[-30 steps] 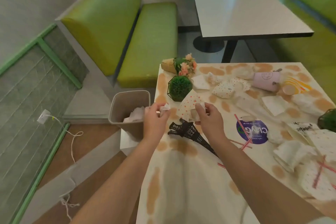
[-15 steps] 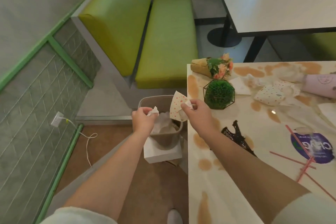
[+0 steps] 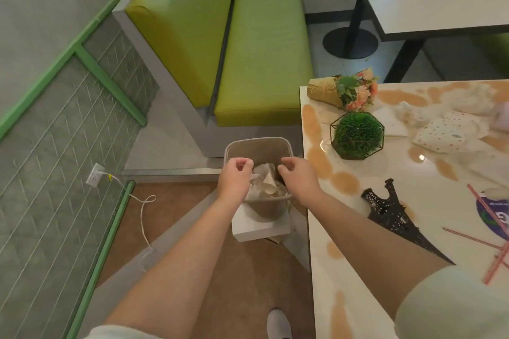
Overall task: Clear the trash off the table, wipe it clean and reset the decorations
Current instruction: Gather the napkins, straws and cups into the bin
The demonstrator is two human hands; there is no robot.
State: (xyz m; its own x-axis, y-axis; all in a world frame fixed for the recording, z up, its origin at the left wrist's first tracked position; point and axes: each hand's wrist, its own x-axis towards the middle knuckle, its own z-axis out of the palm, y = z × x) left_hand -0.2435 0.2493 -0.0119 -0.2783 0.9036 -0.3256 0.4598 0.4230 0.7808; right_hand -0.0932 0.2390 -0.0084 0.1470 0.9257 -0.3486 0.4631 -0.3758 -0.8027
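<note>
Just now both hands hang over the beige plastic waste bin (image 3: 258, 146) that stands on a white box (image 3: 261, 228) on the brown floor, just left of the stained cream table (image 3: 344, 270). The left hand (image 3: 234, 177) is over the bin's left rim with loosely curled fingers and nothing visibly in them; the right hand (image 3: 298, 176) is over the right rim, fingers bent downward and also empty, so both grips look released. Crumpled white paper trash (image 3: 265, 184) lies inside the bin between the two hands.

On the table, a green ball plant in a wire geometric frame (image 3: 357, 135) stands near the far left corner, with a paper-wrapped bouquet of pink flowers (image 3: 344, 89) lying just beyond it. A black Eiffel Tower model (image 3: 391, 209) lies on its side beside the right forearm. To the right are a dotted white wrapper (image 3: 451, 135), more crumpled white paper (image 3: 468, 96), thin red straws (image 3: 484, 203) and brown spill patches (image 3: 319, 162).

A green padded bench (image 3: 248, 44) sits at the far side, and a white wall socket with a cable (image 3: 95, 175) is on the left wall.
</note>
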